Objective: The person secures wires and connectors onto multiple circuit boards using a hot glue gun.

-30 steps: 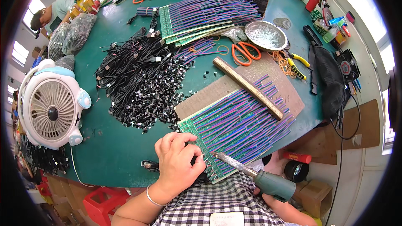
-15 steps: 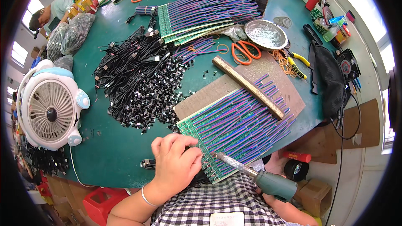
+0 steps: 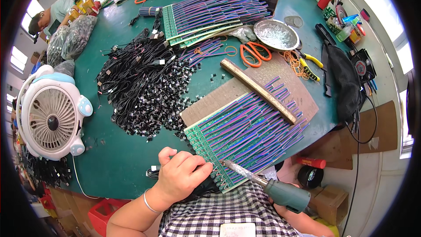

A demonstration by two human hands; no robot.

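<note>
My left hand (image 3: 184,175) is at the near left edge of a green circuit board panel (image 3: 196,137), thumb and forefinger pinched together. Whatever lies between the fingertips is too small to make out. A soldering iron (image 3: 287,194) with a dark green handle is gripped by my right hand (image 3: 279,209), which is mostly hidden behind it. The iron's tip touches or almost touches the board edge right beside my left fingertips. Rows of blue, pink and black wires (image 3: 245,127) run across the panel, and a wooden bar (image 3: 258,91) lies over their far ends.
Beneath the panel is a brown board (image 3: 210,107). Black cables (image 3: 131,70) and small black connectors (image 3: 149,109) are heaped to the left, near a white fan (image 3: 52,120). Beyond are orange scissors (image 3: 255,54), a metal dish (image 3: 276,35), yellow-handled pliers (image 3: 313,61) and stacked wired panels (image 3: 171,24).
My left hand has shifted slightly down, its fingertips now close to the iron's tip along the board edge. The soldering iron stays almost in place. The whole view has moved slightly.
</note>
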